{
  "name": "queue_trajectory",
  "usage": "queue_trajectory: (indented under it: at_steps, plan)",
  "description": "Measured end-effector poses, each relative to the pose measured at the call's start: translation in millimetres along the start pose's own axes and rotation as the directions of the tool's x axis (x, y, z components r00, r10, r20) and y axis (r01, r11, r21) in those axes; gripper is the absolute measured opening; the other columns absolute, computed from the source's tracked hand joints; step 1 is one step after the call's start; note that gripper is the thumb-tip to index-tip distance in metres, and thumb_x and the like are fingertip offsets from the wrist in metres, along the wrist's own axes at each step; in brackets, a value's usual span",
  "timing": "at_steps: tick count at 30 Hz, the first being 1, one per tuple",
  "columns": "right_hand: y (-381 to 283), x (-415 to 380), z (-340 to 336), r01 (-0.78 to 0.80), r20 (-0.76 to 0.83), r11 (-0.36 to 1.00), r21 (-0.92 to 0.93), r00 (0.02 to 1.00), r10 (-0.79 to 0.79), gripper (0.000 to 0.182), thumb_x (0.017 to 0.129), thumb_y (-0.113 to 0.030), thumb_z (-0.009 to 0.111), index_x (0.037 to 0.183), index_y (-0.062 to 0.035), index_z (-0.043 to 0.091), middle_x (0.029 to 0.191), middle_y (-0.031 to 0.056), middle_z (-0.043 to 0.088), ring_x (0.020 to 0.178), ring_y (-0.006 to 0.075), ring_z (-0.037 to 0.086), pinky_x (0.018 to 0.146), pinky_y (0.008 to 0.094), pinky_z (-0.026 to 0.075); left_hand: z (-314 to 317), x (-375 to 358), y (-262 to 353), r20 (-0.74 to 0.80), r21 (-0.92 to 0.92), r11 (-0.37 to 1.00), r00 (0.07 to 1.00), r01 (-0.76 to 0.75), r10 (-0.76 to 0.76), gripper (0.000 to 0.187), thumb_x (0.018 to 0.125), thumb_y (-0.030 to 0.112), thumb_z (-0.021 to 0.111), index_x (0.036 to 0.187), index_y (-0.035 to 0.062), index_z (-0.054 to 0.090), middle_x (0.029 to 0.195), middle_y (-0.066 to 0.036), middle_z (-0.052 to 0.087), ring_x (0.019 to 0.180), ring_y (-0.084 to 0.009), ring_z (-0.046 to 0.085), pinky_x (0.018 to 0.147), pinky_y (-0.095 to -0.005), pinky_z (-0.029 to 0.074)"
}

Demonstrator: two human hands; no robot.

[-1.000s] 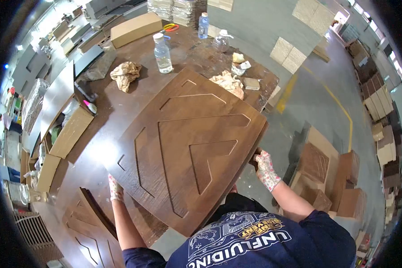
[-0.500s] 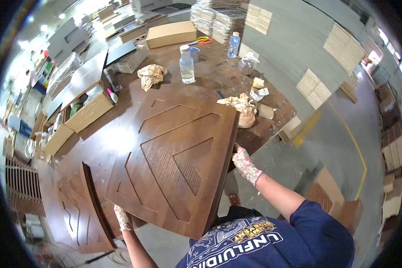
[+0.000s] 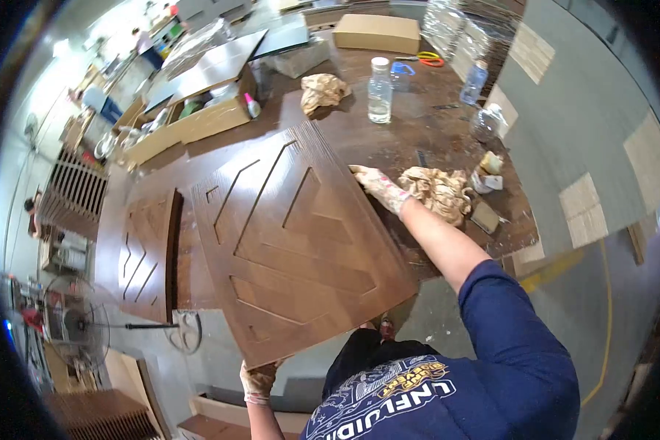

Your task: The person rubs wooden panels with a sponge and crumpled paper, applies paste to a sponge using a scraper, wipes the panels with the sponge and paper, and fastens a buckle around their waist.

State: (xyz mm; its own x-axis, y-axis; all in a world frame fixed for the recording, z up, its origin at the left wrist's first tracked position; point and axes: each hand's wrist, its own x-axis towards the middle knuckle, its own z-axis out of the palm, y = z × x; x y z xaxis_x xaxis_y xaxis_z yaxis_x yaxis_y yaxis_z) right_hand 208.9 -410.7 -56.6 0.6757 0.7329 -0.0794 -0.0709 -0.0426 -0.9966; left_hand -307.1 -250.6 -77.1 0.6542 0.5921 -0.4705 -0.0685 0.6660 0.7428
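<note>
A large dark brown wooden panel (image 3: 301, 242) with angular grooves lies tilted over the table's near edge. My right hand (image 3: 380, 188), in a patterned glove, grips its right edge, fingertips at the rim. At the panel's lower left corner, my gloved left hand (image 3: 259, 381) holds the edge from beneath, its fingers partly hidden. A second grooved panel (image 3: 145, 257) rests on the table to the left. Crumpled brown paper (image 3: 436, 192) lies just right of my right hand.
On the brown table (image 3: 418, 95) stand a clear bottle (image 3: 380, 92), a blue-tinted bottle (image 3: 474, 82), a cardboard box (image 3: 378, 33) and an open carton (image 3: 191, 125). Orange-handled scissors (image 3: 427, 59) lie near the back. A fan (image 3: 77, 323) stands at lower left; people work in the background.
The panel has turned, its right edge now slanting from upper left to lower right. My right hand has moved up along with that edge, and my left hand is lower. The view has shifted.
</note>
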Motion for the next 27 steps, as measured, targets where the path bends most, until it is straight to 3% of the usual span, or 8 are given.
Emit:
queue_trajectory:
  at_steps: [2,4,7,8,13,18,22,27]
  plan:
    - [-16,-20,-7,-0.06,0.033,0.973,-0.223,0.997,0.069,0.044,0.1,-0.028,0.04,0.137,-0.0046,0.05,0.134,0.0081,0.055,0.122,0.0185,0.05,0.105,0.0323,0.037,7,1,1,0.071,-0.417,0.9,0.992,0.128,-0.108,0.068,0.092,0.056,0.049,0.141,0.0101,0.042,0.141,-0.01,0.048,0.124,-0.0346,0.049,0.102,-0.0506,0.042]
    - [-20,-54,-17,0.151,0.158,0.946,-0.288,0.981,-0.108,0.051,0.103,-0.036,0.031,0.139,-0.0032,0.046,0.139,0.0072,0.051,0.122,0.0172,0.052,0.105,0.03,0.037,38,7,0,0.171,-0.208,0.976,0.985,0.059,-0.023,0.085,0.086,0.067,0.051,0.146,0.0081,0.034,0.145,-0.012,0.042,0.132,-0.032,0.041,0.109,-0.0494,0.034]
    - [3,-55,-45,-0.291,0.173,0.928,0.233,0.951,0.255,0.052,0.104,-0.04,0.029,0.144,-0.0078,0.041,0.143,0.0055,0.047,0.125,0.0157,0.049,0.107,0.0304,0.036,95,5,-12,0.009,0.085,0.996,1.0,-0.028,0.028,0.1,0.075,0.076,0.055,0.146,0.0101,0.032,0.145,-0.011,0.042,0.13,-0.0308,0.042,0.109,-0.0482,0.035]
    - [-60,-85,-35,-0.445,0.255,0.866,0.228,0.886,0.388,0.05,0.103,-0.04,0.035,0.144,-0.0105,0.041,0.142,0.005,0.048,0.123,0.0132,0.051,0.104,0.0293,0.04,109,2,-16,0.007,0.041,0.998,0.999,-0.051,0.05,0.095,0.078,0.074,0.055,0.146,0.0104,0.034,0.143,-0.011,0.043,0.129,-0.0311,0.042,0.108,-0.0481,0.035]
    - [-80,-86,-44,-0.592,0.327,0.765,0.253,0.797,0.508,0.048,0.101,-0.031,0.047,0.144,-0.0108,0.041,0.139,0.0006,0.051,0.115,0.0101,0.055,0.095,0.0263,0.046,151,2,-30,-0.161,-0.028,0.984,0.972,-0.177,0.17,0.084,0.082,0.065,0.06,0.142,0.0108,0.038,0.138,-0.01,0.047,0.125,-0.0294,0.047,0.105,-0.0468,0.04]
    - [-56,-37,-74,-0.52,0.565,0.818,0.247,0.763,0.314,0.048,0.098,-0.024,0.052,0.144,-0.0114,0.042,0.133,0.0,0.055,0.113,0.0088,0.056,0.093,0.0265,0.047,201,-10,-58,-0.254,-0.195,0.963,0.958,-0.183,0.131,0.079,0.081,0.064,0.06,0.139,0.0121,0.043,0.135,-0.009,0.05,0.121,-0.0296,0.05,0.102,-0.047,0.042]
    - [-49,18,-97,-0.62,0.707,0.779,0.095,0.593,0.385,0.046,0.099,-0.028,0.05,0.143,-0.0127,0.043,0.131,-0.0008,0.055,0.113,0.0086,0.054,0.095,0.028,0.046,251,-22,-109,-0.396,-0.263,0.912,0.897,-0.316,0.196,0.076,0.082,0.063,0.06,0.138,0.0127,0.045,0.134,-0.009,0.051,0.12,-0.0291,0.05,0.101,-0.0467,0.043]
    - [-36,48,-92,-0.482,0.746,0.867,0.126,0.623,0.238,0.045,0.101,-0.03,0.048,0.142,-0.0126,0.044,0.13,-0.002,0.054,0.111,0.0071,0.053,0.093,0.0296,0.047,292,-28,-129,-0.533,-0.221,0.872,0.803,-0.436,0.267,0.069,0.086,0.06,0.057,0.136,0.0131,0.047,0.13,-0.009,0.054,0.118,-0.028,0.052,0.099,-0.0459,0.044]
